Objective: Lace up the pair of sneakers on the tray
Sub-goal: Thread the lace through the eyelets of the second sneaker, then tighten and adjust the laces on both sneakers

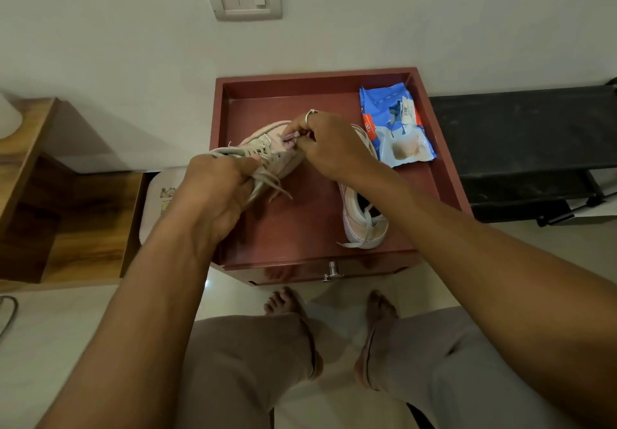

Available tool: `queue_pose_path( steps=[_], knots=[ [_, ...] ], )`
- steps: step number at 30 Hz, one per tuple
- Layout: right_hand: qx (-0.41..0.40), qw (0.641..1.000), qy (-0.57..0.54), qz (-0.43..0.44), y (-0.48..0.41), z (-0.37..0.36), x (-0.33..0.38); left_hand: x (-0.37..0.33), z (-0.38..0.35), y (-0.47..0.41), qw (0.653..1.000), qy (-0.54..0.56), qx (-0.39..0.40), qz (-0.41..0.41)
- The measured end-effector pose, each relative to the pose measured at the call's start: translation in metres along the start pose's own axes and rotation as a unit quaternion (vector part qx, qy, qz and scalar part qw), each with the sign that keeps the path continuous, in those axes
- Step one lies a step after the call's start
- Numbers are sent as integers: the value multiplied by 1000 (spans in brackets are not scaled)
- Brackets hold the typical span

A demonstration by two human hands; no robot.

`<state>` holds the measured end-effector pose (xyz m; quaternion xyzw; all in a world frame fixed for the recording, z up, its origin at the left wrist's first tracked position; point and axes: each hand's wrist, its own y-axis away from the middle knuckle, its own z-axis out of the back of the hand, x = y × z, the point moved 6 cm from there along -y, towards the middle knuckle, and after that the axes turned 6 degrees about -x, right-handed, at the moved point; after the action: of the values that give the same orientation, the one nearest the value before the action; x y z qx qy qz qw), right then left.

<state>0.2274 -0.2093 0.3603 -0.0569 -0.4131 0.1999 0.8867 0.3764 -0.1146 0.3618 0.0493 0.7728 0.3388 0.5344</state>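
A pale pink sneaker (267,148) is lifted on its side over the red-brown tray (300,228). My left hand (213,191) grips its heel end together with loose grey lace ends (270,188) that hang below. My right hand (320,141), a ring on one finger, pinches the lace (289,137) at the sneaker's eyelets. The second pink sneaker (364,221) lies on the tray's right side, partly under my right forearm, with a white lace trailing from its opening.
A blue plastic packet (394,128) lies in the tray's back right corner. The tray tops a small cabinet with a metal knob (332,271). A wooden shelf unit (66,211) stands left, a black rack (524,148) right. My bare feet (334,308) are on the floor below.
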Motion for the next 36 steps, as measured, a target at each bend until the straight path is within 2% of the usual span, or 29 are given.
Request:
queue_pose_path(
  steps=[2, 5, 12, 15, 19, 24, 28, 30, 31, 32, 33, 34, 35, 36],
  knots=[
    [29, 1000, 12, -4, 3, -2, -3, 2, -9, 8, 990, 125, 27, 57],
    [54, 998, 32, -21, 3, -4, -11, 11, -23, 15, 971, 213, 36, 98],
    [115, 989, 82, -38, 15, -17, -34, 36, -49, 21, 950, 272, 20, 150],
    [132, 986, 101, -32, 17, -21, -38, 39, -49, 22, 960, 232, 10, 154],
    [137, 982, 125, -20, 18, -23, -37, 34, -43, 35, 982, 124, 7, 144],
    [131, 980, 151, -15, 18, -23, -39, 8, -36, 60, 997, 38, -40, 62],
    [127, 980, 151, -8, 20, -21, -41, -9, -37, 75, 999, 33, 35, 16],
    [123, 980, 155, 3, 20, -20, -39, -12, -33, 78, 995, -85, 40, -34],
    [121, 981, 151, 4, 20, -20, -39, -14, -30, 78, 975, -200, 12, -92],
    [119, 982, 144, 1, 20, -19, -38, -16, -26, 74, 927, -335, -29, -165],
    [114, 984, 134, -4, 19, -18, -37, -16, -24, 70, 862, -447, -63, -231],
    [104, 987, 121, -11, 18, -15, -38, -13, -23, 64, 809, -514, -92, -270],
    [88, 991, 98, -18, 15, -11, -39, -8, -21, 57, 786, -542, -110, -277],
    [68, 995, 69, -31, 12, -4, -42, -3, -18, 48, 782, -548, -119, -272]
  ],
)
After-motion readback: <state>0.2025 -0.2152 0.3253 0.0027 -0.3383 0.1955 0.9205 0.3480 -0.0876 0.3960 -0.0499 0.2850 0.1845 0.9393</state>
